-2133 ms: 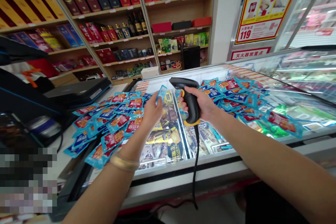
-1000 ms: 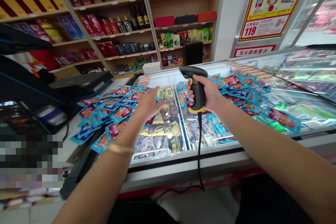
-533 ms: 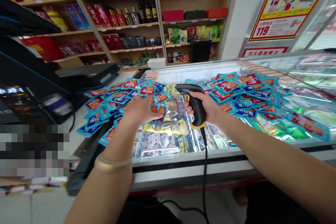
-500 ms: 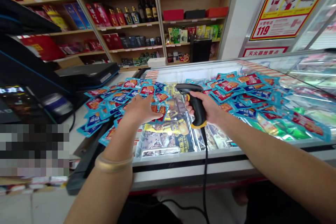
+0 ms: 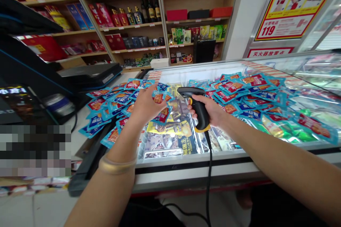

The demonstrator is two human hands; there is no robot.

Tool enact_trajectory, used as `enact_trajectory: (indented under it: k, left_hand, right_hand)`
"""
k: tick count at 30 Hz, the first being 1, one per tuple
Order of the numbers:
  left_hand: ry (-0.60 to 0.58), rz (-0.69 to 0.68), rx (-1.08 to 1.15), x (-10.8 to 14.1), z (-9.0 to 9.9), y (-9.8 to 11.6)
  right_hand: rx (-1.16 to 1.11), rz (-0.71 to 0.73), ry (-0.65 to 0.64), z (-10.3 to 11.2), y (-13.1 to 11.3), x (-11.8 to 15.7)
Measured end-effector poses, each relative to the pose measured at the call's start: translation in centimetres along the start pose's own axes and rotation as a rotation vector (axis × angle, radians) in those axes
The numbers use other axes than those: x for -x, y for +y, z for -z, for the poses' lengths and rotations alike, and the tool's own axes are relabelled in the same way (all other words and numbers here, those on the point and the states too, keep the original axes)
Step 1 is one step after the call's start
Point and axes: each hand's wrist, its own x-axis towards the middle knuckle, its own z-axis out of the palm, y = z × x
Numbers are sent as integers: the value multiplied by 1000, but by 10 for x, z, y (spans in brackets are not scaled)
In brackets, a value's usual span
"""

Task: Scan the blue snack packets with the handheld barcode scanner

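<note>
My right hand (image 5: 204, 108) is wrapped around the grip of a black and yellow handheld barcode scanner (image 5: 200, 115). The scanner's head points left, and its cable drops past the front edge of the freezer. Over the left pile of blue and red snack packets (image 5: 121, 98) is my left hand (image 5: 147, 103), wearing a bangle. Its thumb is spread away from the index finger, with packets showing in the gap; the other fingertips are hidden. One packet (image 5: 162, 113) lies just below the thumb. A second pile of similar packets (image 5: 247, 90) spreads to the right of the scanner.
Both piles rest on a glass-topped freezer (image 5: 165, 175) with packaged goods visible inside. At left stand a dark monitor (image 5: 26, 64), a phone (image 5: 20, 103) and a flat black device (image 5: 90, 74). Shelves with boxes and bottles (image 5: 150, 9) line the back.
My left hand has shifted slightly right and up, turning so that its thumb and index finger stand further apart. My right hand and the scanner stay almost in place.
</note>
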Motion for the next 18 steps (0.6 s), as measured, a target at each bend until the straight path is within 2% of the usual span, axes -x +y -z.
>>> enact_trajectory:
  k: [2,3,6,8,11,14,18]
  left_hand:
    - [63,101,362,-4,-2,3]
    - [43,178,564,-5,-4,4]
    - [-156,402,1080,-5,-7,9]
    - [-282,489,1263,-4,-9,11]
    - [-306,555,1362,-2,-13,14]
    - [-261,589,1349,-2,-18,15]
    - [-282,590,1300,-2,-25,14]
  right_hand:
    - [-5,0,-9,0,0,0]
    - [-6,0,-11,0,1,1]
    - [-6,12,-15,-1,0,2]
    - [-7,23,-32,-2,-1,4]
    - [-6,37,-65,-4,-3,6]
    - [11,42,-93,-5,-3,7]
    - [33,45,-115,-5,-2,7]
